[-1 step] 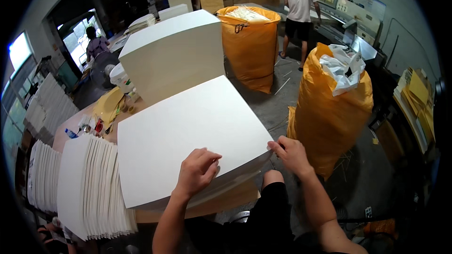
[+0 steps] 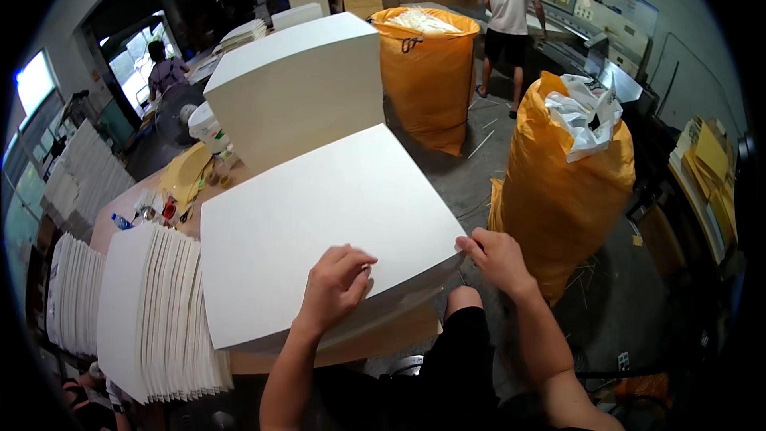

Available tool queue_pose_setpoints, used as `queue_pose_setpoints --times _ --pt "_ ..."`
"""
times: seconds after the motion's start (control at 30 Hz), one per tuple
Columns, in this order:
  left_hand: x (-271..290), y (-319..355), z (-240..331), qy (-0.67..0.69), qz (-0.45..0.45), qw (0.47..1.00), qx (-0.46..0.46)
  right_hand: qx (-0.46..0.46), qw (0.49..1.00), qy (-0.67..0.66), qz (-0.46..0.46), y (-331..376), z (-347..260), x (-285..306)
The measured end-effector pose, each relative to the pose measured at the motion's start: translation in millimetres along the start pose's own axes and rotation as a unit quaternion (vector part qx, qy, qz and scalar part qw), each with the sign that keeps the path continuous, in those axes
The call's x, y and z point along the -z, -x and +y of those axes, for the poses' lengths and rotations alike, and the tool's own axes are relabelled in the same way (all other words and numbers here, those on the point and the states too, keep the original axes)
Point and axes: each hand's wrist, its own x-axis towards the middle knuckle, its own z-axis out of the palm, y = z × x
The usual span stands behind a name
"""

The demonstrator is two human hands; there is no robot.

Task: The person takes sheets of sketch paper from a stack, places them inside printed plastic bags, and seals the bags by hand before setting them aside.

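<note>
A tall stack of large white paper sheets (image 2: 319, 207) stands on the table in front of me. My left hand (image 2: 333, 287) hovers over or rests on its near edge, fingers curled toward the thumb. Whether anything sits between those fingertips is too small to make out. At the stack's near right corner, the thumb and fingers of my right hand (image 2: 496, 259) pinch together on the paper's corner. How many sheets are between them is hidden. Left of this stack leans a fanned row of white paper bundles (image 2: 163, 311), with a second row (image 2: 74, 291) beyond it.
Behind is a taller white paper stack (image 2: 299, 96). Two orange sacks (image 2: 423, 84) (image 2: 566, 183) stand on the right. Scissors (image 2: 186, 214), a bottle (image 2: 121, 222) and a white bucket (image 2: 206, 128) are on the left. Another person (image 2: 509, 8) stands at a machine (image 2: 598, 24); a second person (image 2: 166, 68) is far left.
</note>
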Motion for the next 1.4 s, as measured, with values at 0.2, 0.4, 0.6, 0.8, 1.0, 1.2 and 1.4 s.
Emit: queue_pose_setpoints --times 0.2,0.4,0.6,0.8,1.0,1.2,1.4 --pt "-1 0 8 0.11 0.011 0.989 0.093 0.063 0.986 -0.147 0.048 -25 -57 19" --pt "0 -2 2 0.064 -0.009 0.997 0.045 -0.097 0.832 -0.547 -0.002 -39 -55 -9" --pt "5 -3 8 0.068 -0.04 0.997 0.023 -0.124 0.733 -0.667 -0.05 -43 -63 -2" --pt "2 0 2 0.148 -0.036 0.984 0.097 -0.113 0.746 -0.654 -0.052 -46 -60 -3" --pt "2 1 0 0.155 -0.034 0.981 0.116 -0.093 0.708 -0.698 -0.047 -44 -59 -6" --pt "-4 0 12 0.215 0.044 0.968 0.12 0.078 0.966 -0.227 0.099 -44 -57 -21" --pt "-1 -4 12 0.09 -0.029 0.995 0.0 -0.074 0.769 -0.63 -0.08 -50 -66 -4"
